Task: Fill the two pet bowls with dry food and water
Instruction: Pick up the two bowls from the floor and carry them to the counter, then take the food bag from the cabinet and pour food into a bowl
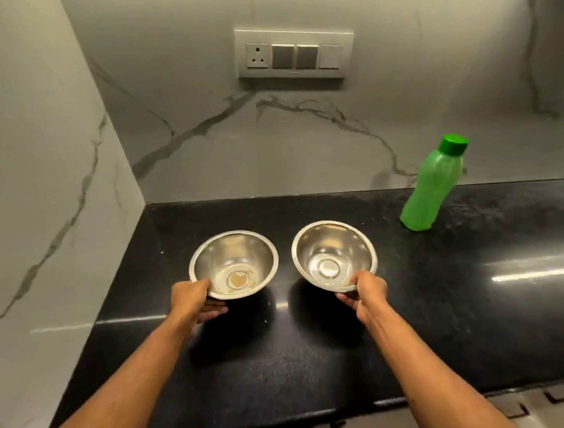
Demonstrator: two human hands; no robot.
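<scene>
Head view: hands (pixel 193 300) grip two shiny steel bowls (pixel 234 263).

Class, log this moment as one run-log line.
left hand: holds left steel bowl | right hand: holds right steel bowl | bowls: no food or water | green bottle: capped

two steel bowls (pixel 234 264) (pixel 334 255), one green bottle (pixel 433 185) — two hands (pixel 193 300) (pixel 367 291)

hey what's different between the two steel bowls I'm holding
The left bowl, held by the left hand, has a brownish stain in its base; the right bowl, held by the right hand, looks clean and shinier. The right bowl also tilts more toward you. Both are round steel bowls, empty, gripped at the near rim.
</scene>
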